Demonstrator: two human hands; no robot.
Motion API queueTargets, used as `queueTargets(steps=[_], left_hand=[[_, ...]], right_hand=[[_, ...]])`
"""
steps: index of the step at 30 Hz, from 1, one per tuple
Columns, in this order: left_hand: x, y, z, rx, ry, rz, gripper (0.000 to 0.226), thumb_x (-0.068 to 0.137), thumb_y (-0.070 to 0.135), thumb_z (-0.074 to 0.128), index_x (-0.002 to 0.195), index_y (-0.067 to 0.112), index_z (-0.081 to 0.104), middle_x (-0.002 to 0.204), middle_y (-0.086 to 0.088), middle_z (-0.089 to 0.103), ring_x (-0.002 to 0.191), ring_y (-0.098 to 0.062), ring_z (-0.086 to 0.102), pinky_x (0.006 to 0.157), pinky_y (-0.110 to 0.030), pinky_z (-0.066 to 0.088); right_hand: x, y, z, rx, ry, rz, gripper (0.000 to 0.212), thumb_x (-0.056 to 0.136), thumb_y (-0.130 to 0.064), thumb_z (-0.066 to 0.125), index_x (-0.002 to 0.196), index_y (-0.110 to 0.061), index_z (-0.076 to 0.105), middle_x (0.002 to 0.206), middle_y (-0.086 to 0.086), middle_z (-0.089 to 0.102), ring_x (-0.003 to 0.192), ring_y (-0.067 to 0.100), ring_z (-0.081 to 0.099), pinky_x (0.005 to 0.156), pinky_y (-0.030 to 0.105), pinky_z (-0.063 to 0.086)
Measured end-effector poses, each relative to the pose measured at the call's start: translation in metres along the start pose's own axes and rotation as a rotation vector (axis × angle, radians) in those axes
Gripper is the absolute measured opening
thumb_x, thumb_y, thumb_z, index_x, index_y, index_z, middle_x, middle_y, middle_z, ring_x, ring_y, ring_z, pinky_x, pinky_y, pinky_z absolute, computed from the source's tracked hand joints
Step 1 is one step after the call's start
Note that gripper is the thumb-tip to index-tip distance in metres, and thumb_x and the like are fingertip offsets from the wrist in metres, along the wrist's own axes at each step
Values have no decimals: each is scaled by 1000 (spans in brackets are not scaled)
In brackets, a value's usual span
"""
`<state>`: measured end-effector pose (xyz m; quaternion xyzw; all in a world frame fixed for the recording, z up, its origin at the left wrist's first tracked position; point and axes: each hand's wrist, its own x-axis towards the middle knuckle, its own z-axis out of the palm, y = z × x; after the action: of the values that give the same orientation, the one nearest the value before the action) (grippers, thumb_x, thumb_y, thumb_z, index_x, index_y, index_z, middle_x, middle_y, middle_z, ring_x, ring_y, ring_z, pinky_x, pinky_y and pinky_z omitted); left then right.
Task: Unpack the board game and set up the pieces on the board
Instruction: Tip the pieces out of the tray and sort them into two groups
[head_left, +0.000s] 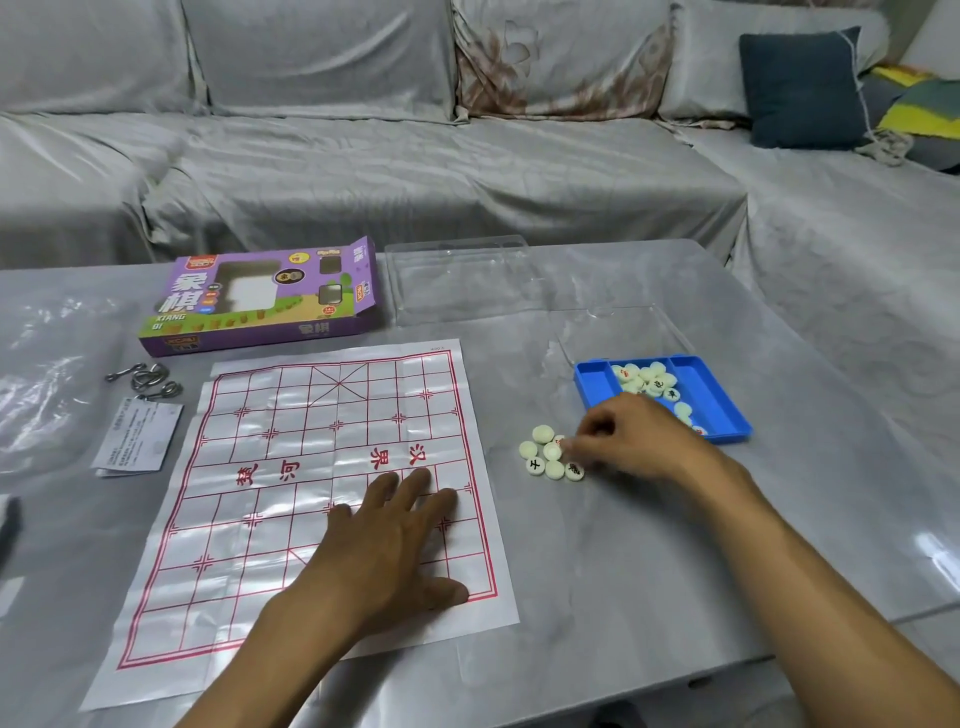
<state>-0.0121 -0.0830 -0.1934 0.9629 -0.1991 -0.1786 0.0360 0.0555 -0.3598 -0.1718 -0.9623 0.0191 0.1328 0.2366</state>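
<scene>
Hands at the board and pieces

The left hand lay flat, fingers straight, pressing the board; the right hand, fingers curled, pinched a piece in a small cluster just left of it, the blue tray just beyond. All sat on a grey table, a box farther off, a covered sofa behind.

One paper xiangqi board. One purple game box. One blue tray, with roughly a dozen round pieces inside, exact number unclear. About seven loose pieces between tray and board. Two clear plastic lids. One leaflet. Two hands.
</scene>
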Motion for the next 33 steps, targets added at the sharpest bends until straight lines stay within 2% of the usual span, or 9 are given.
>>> queueTargets(steps=[2,5,9,17,20,23,27,30,33], left_hand=[[0,0,1,-3,0,-4,80,79,73,52,144,43,17,158,12,3,146,-21,4,109,-46,30],[1,0,1,1,0,-5,80,79,74,52,144,42,17,159,12,3,146,-21,4,109,-47,29],[2,0,1,-2,-3,-7,80,79,73,53,145,42,17,159,11,3,147,-22,3,109,-47,30],[1,0,2,-2,0,-7,80,79,73,52,144,42,18,158,12,4,146,-21,4,109,-46,30],[0,1,1,-8,-3,-7,80,79,73,53,144,42,18,158,12,3,147,-21,3,110,-46,28],[0,1,1,-11,-3,-10,80,79,71,54,145,41,18,158,11,4,146,-21,4,110,-46,28],[-1,1,0,-4,4,-8,80,79,72,54,145,41,19,158,11,4,146,-21,4,110,-46,28],[0,1,0,3,5,-5,80,79,72,53,144,42,19,158,12,5,145,-21,5,108,-45,30],[1,0,0,13,12,2,78,79,73,53,143,42,20,157,12,6,145,-21,7,106,-44,33]], right_hand=[[7,14,-11,60,171,78,23,85,-41,66,73,-22,69,75,-4,66,75,16,62,67,34,49],[10,44,-24,-88,388,283,14,83,-31,65,73,-21,64,88,2,65,81,24,59,62,31,43],[10,61,-20,-59,299,469,14,75,-33,73,80,-24,63,90,-2,61,80,20,58,58,27,40],[17,54,-10,-59,461,403,5,78,-18,68,79,-21,64,91,1,65,82,23,55,64,29,42],[12,36,-17,123,567,238,6,77,-19,69,80,-21,65,86,-4,66,78,19,56,64,28,41],[1,8,-14,210,409,1,6,76,-17,69,76,-23,66,79,-10,67,73,7,60,61,23,44],[-1,-9,6,-63,96,-71,7,73,-20,70,74,-25,66,79,-11,66,76,7,61,68,27,53],[4,-11,14,-102,56,-95,5,76,-25,73,75,-27,68,77,-12,66,75,8,62,68,29,54],[5,-8,12,18,77,-101,10,83,-33,70,78,-24,73,76,-9,69,75,8,63,69,29,52]])
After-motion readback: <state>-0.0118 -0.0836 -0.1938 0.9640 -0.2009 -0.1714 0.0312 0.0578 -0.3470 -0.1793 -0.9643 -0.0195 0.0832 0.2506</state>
